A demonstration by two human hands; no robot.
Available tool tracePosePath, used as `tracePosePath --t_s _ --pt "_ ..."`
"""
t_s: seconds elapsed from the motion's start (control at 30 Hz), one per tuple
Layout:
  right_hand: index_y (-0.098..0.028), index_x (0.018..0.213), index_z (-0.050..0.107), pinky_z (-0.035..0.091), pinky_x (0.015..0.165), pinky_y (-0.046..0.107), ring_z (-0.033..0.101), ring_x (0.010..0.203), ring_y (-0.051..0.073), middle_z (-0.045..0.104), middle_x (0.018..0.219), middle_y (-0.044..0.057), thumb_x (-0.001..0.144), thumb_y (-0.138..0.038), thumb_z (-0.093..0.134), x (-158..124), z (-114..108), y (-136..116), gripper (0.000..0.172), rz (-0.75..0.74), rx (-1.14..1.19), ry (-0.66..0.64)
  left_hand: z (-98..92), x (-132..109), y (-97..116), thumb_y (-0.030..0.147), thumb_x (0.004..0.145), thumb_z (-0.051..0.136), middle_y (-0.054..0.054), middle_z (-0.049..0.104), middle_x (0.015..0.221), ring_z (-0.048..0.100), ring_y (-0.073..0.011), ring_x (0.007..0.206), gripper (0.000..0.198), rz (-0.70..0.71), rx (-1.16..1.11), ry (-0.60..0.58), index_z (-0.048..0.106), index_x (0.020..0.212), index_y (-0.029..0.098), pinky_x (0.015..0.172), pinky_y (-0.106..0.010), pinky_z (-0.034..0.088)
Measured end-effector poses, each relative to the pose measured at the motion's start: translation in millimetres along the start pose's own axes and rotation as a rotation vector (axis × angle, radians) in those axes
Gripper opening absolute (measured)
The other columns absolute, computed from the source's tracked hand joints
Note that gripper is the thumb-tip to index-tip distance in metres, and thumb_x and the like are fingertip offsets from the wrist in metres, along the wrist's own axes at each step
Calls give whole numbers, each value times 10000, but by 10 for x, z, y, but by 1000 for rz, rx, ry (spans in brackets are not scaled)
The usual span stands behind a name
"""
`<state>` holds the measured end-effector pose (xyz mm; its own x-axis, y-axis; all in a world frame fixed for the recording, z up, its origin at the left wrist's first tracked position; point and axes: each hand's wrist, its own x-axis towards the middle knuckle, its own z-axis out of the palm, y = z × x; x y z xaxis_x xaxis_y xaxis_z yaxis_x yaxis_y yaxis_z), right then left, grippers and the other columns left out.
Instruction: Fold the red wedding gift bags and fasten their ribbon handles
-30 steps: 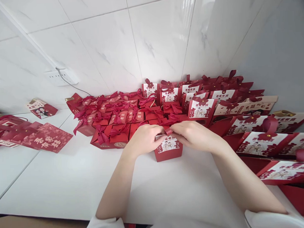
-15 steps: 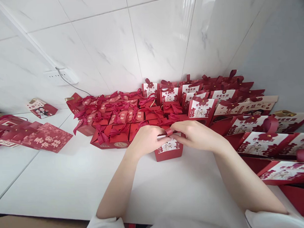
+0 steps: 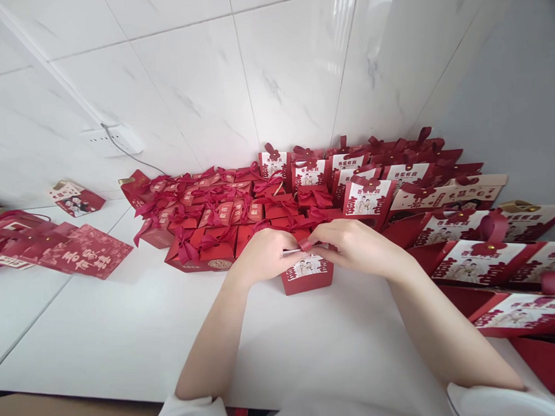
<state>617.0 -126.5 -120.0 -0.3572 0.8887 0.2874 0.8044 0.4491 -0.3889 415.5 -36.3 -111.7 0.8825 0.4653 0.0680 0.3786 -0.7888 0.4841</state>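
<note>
red box (image 3: 308,284), one, has its top pinched by left hand (image 3: 267,252) and right hand (image 3: 351,245), two grips, both nearly closed.

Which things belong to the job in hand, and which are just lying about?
In hand:
- photo-print gift box, held at top by left grip and right grip
- its ribbon loop

Lying about, it seems:
- bow-tied red boxes behind
- same-print boxes at right
- red printed packaging, far left

A white bench (image 3: 140,334) stood along a marbled tile wall (image 3: 186,71), where a grey cable (image 3: 127,154) crossed a socket (image 3: 128,140) and light (image 3: 343,11) glinted.
</note>
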Motion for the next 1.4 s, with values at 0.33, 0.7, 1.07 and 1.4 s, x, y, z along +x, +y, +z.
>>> tracePosePath --t_s 0.33,0.7,1.07,1.4 --pt "-190 977 725 398 652 332 609 686 189 730 800 56 1002 -313 455 22 36 24 298 -75 -269 87 -20 8 -10 349 933 502 0 621 662 535 -130 623 322 -27 63 46 643 693 188 584 -260 352" --pt "-164 931 698 308 581 337 528 598 176 697 724 56 1007 -172 373 44 92 55 334 -80 -527 65 -25 19 -33 380 923 560 1 722 861 639 -153 761 236 -88 5 173 719 880 211 680 -264 422" --pt "-156 868 680 293 569 329 509 579 166 663 676 41 978 -115 410 44 119 38 294 -86 -490 118 -27 21 -47 343 919 569 -11 743 891 656 -160 763 218 -85 31 179 732 888 201 673 -267 424" --pt "-199 936 578 388 618 261 565 744 147 635 887 27 979 -264 506 56 87 57 106 40 55 78 -57 -7 -4 340 896 581 14 697 777 578 -125 671 203 -97 -13 126 693 802 199 612 -240 377"
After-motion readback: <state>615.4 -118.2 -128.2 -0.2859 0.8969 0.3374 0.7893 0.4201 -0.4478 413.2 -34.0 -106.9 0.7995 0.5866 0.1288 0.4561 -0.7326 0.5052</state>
